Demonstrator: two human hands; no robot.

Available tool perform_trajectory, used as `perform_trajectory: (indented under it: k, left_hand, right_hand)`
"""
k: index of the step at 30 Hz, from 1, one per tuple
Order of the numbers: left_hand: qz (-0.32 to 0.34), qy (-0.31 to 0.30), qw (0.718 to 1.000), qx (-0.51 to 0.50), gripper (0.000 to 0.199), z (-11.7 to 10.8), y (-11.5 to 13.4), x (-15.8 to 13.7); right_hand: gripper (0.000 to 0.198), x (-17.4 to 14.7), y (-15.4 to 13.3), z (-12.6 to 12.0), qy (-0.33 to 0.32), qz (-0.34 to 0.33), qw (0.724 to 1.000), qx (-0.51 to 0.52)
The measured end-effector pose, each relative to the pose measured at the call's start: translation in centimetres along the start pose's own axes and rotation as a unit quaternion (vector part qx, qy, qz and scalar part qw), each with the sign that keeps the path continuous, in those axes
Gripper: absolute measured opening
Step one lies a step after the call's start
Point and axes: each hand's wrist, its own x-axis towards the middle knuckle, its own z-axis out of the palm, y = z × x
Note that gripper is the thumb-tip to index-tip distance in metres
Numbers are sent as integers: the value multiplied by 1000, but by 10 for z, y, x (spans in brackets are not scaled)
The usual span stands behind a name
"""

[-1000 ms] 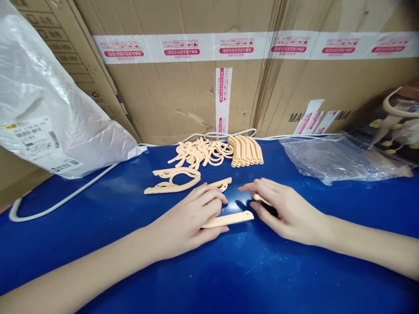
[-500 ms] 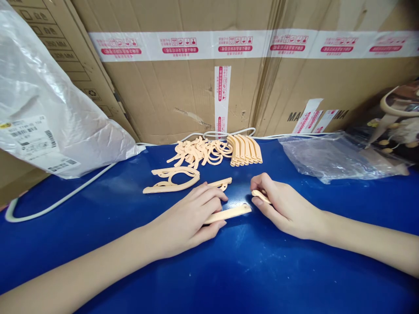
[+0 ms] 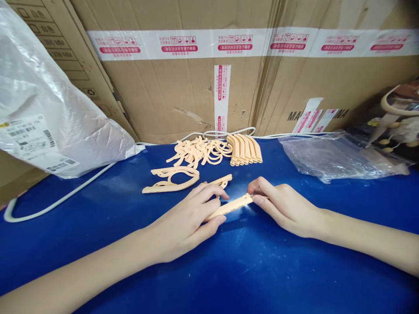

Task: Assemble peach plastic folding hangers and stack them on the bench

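Note:
My left hand (image 3: 190, 218) is closed around a beige plastic hanger arm (image 3: 234, 205), whose holed end sticks out to the right, slightly raised. My right hand (image 3: 284, 207) pinches at that end with thumb and forefinger; the small beige curved piece in it is almost wholly hidden by the fingers. Another beige hanger part (image 3: 224, 179) lies just behind my left fingers, partly covered. Farther left rests a folded beige hanger (image 3: 160, 189) with a curved loop. Behind it are a loose pile of curved hook pieces (image 3: 196, 151) and a neat stack of hanger arms (image 3: 245, 150).
Cardboard boxes (image 3: 176, 91) stand along the back of the blue table (image 3: 229, 279). A white plastic bag (image 3: 65, 109) leans at left, with a pale cable (image 3: 75, 192) running beneath it. Clear plastic bags (image 3: 337, 157) lie at right near a dark cluttered container (image 3: 389, 126).
My right hand has brought its small curved piece left to the end of the hanger arm. My left hand has tilted the arm's free end upward.

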Motion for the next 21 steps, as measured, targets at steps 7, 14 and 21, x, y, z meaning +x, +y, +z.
perform_trajectory:
  k: [7,14,21]
  left_hand:
    - [-20,10,1000,0,23,4,0,-1]
    - [-20,11,1000,9,24,4,1,0]
    - [-29,23,999,-13,26,4,-2,0]
  right_hand:
    - [24,1,-3,-1,11,3,999,44]
    - [28,3,-8,-2,1,11,997,70]
    - [28,5,-13,-7,-35,38,994,92]
